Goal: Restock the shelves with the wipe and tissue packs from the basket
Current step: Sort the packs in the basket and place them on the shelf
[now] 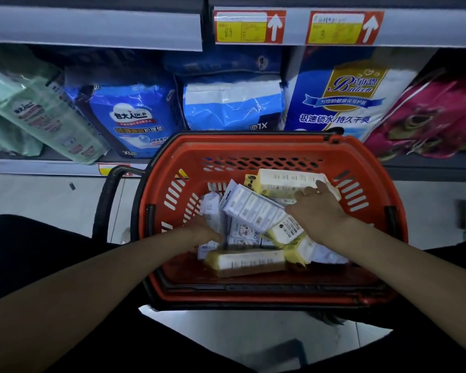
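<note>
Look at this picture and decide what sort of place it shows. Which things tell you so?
Most likely a shop aisle, probably in a supermarket. Price labels sit on a shelf edge, large bagged goods stand beneath it, and a red shopping basket holds small packs.

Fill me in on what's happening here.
A person has both hands in a red basket full of wipe and tissue packs, in front of a shelf. The right hand lies spread on a yellow-and-white pack at the far side. The left hand digs among the white packs, fingers hidden. No pack is lifted out yet.
</note>
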